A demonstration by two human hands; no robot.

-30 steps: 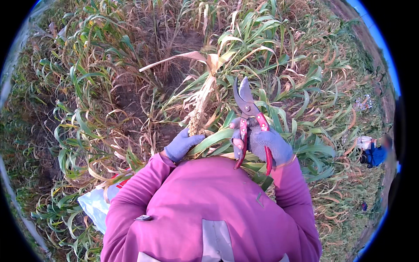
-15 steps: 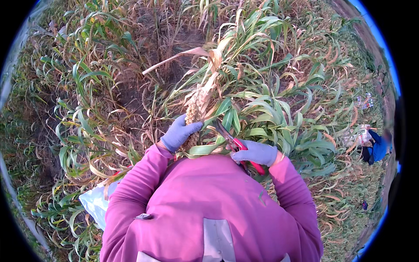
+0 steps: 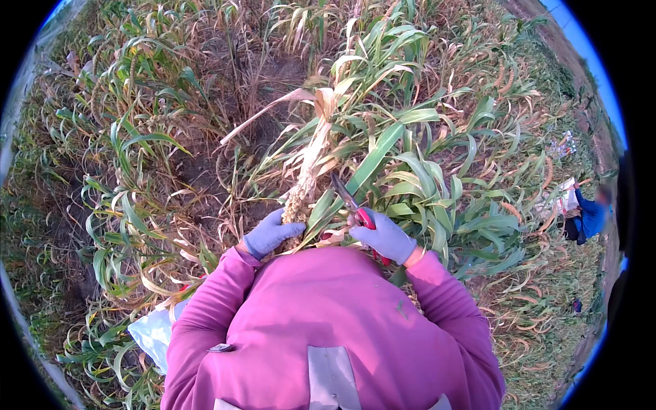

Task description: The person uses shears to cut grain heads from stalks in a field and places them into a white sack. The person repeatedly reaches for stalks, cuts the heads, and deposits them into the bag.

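My left hand [image 3: 268,232], in a grey-lilac glove, is closed around a knobbly, pale yellow millet head [image 3: 296,207] close to my body. Dry, straw-coloured leaves [image 3: 314,150] run up from that head, away from me. In my gloved right hand [image 3: 386,238] is a pair of pruning shears [image 3: 367,219] with red handles. The dark blades point up and to the left, beside a long green leaf [image 3: 374,160]. My fingers hide part of the handles. The lower end of the head is hidden by my left hand and body.
Green and dry millet plants [image 3: 437,191] surround me, with brown soil [image 3: 205,167] showing ahead on the left. A pale plastic bag [image 3: 152,335] lies by my left elbow. At the far right a person in blue [image 3: 589,217] is beside a white sack [image 3: 566,197].
Both hands have drawn closer to my body, the left one lower along the millet head. My right hand has shifted slightly left with the shears. A long green leaf now stretches out beyond the blades.
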